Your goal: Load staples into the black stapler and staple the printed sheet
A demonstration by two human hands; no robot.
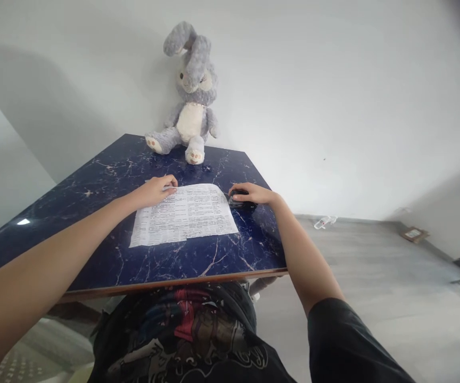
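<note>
A printed sheet of paper (186, 215) lies on the dark blue marble-patterned table (210, 260), its far edge slightly raised and curved. At its far left edge, my left hand (160, 190) has closed its fingers on the paper. My right hand (252, 193) is wrapped over a small black object (244, 204) by the sheet's right corner. That object looks like a stapler, but the fingers cover much of it. I cannot tell whether the paper's corner is inside it.
A grey plush rabbit (192, 114) sits at the table's far end against the white wall (313, 106). On the grey floor to the right lie a white item (325, 222) and a brown box-like thing (413, 234) by the wall.
</note>
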